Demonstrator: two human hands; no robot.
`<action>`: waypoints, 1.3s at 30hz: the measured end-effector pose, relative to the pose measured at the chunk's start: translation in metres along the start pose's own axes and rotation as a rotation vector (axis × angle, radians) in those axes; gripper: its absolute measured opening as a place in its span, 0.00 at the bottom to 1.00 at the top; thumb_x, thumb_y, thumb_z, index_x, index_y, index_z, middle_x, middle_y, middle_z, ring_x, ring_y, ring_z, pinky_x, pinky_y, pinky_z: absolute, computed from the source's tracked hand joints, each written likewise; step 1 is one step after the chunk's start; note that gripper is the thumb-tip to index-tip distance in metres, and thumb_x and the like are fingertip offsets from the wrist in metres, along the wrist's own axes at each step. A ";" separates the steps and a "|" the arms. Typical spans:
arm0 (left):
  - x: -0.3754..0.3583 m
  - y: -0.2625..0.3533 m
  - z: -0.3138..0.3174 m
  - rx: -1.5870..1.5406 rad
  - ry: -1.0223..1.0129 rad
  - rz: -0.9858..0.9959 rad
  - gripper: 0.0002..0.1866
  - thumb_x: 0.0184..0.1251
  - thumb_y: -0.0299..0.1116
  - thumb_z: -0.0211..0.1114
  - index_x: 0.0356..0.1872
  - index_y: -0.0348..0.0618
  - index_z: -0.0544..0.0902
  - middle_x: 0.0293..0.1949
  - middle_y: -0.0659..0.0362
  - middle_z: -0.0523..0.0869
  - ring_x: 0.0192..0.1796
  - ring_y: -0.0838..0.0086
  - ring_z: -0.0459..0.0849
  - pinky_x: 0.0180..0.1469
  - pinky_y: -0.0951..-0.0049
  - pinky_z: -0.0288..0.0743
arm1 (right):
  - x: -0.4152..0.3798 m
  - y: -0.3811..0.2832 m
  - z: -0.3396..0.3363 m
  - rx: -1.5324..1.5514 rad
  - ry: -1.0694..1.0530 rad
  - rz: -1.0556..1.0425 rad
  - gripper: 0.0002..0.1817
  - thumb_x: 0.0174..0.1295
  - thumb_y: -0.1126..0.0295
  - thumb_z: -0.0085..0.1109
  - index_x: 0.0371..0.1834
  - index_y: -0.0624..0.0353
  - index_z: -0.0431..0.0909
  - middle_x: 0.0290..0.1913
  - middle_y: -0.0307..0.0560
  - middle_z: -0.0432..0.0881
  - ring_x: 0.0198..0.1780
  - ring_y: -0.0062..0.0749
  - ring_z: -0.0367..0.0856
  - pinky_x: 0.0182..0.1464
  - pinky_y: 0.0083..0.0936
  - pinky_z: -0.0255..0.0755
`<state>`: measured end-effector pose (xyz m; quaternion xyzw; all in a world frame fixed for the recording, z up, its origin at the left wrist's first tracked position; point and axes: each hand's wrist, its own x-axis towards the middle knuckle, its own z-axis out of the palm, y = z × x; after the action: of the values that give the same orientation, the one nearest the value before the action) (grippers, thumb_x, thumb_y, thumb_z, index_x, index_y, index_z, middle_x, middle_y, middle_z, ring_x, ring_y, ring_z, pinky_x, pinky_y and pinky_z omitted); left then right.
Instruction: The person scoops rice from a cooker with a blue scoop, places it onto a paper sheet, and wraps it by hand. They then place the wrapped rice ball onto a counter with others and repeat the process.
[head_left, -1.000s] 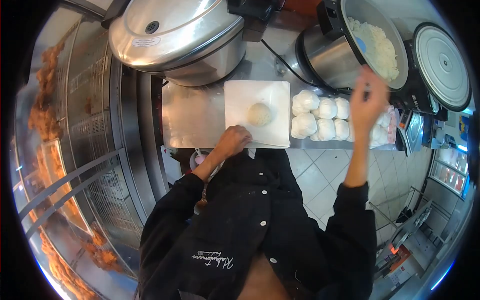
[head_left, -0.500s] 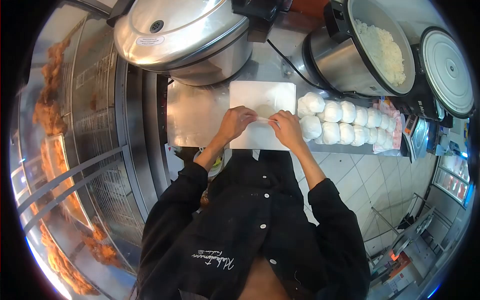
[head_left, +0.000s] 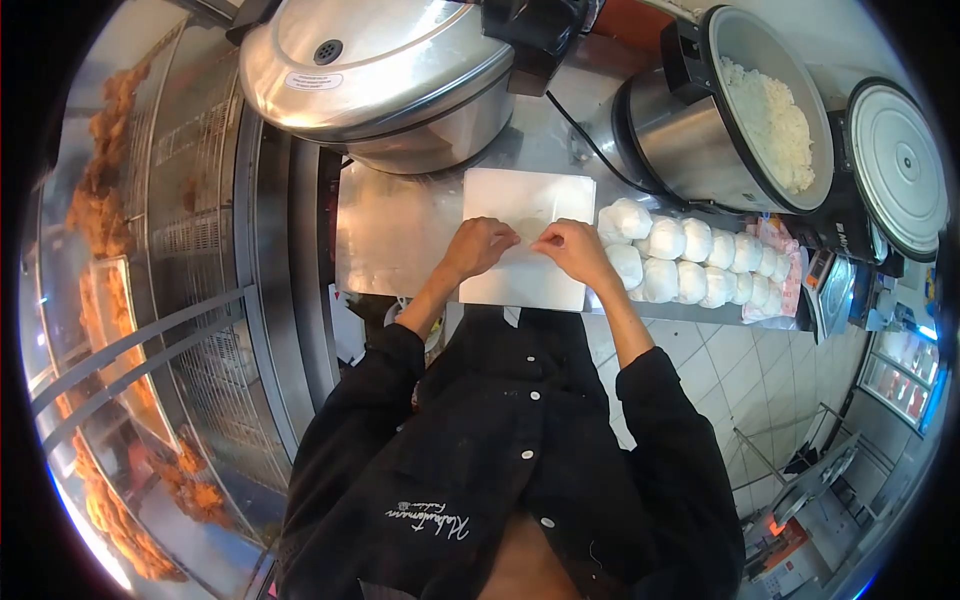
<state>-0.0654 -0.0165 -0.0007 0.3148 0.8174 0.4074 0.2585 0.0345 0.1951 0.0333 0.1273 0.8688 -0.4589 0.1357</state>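
Observation:
A stack of white paper sheets (head_left: 520, 285) lies on the steel counter in front of me. A pale rounded mound (head_left: 531, 226), hard to make out against the white, sits on the paper between my hands. My left hand (head_left: 481, 247) is closed, its thumb and fingertips pinching the top white paper sheet at the mound's left. Opposite it, my right hand (head_left: 572, 250) pinches the same sheet at the right. A small gap separates the fingertips. Several round white paper-wrapped bundles (head_left: 660, 280) stand in two rows just right of my right hand.
A closed steel rice cooker (head_left: 380, 90) stands behind on the left. At the back right is an open cooker with white rice (head_left: 770, 125), its lid (head_left: 897, 165) raised. A black cable (head_left: 590, 135) crosses the counter (head_left: 395, 235). Fried food (head_left: 105, 190) fills a display case at left.
My hands have drawn slightly apart, and the folded paper edge that stretched between them no longer shows as a raised strip. The whole view has shifted a little.

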 end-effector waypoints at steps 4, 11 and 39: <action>-0.001 0.017 -0.001 0.283 0.052 0.032 0.08 0.65 0.33 0.72 0.42 0.44 0.91 0.43 0.52 0.91 0.52 0.57 0.88 0.58 0.57 0.79 | 0.007 0.004 -0.001 -0.136 0.015 -0.032 0.10 0.63 0.58 0.70 0.35 0.52 0.90 0.38 0.45 0.88 0.46 0.42 0.86 0.57 0.47 0.70; -0.036 0.017 0.047 0.545 0.172 0.495 0.24 0.65 0.31 0.66 0.64 0.48 0.81 0.66 0.58 0.79 0.73 0.59 0.73 0.73 0.45 0.64 | 0.014 0.006 0.002 -0.442 0.102 -0.100 0.10 0.66 0.60 0.68 0.33 0.54 0.85 0.37 0.42 0.85 0.48 0.40 0.83 0.55 0.44 0.68; -0.052 0.024 0.060 0.509 0.154 0.238 0.37 0.68 0.44 0.70 0.77 0.47 0.70 0.80 0.55 0.66 0.83 0.54 0.58 0.79 0.40 0.51 | 0.023 0.006 -0.001 -0.392 0.399 -0.356 0.09 0.59 0.67 0.72 0.42 0.52 0.84 0.39 0.39 0.84 0.47 0.38 0.82 0.57 0.41 0.66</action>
<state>0.0179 -0.0130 -0.0046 0.4314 0.8678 0.2395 0.0586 0.0147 0.2016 0.0212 0.0325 0.9586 -0.2656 -0.0975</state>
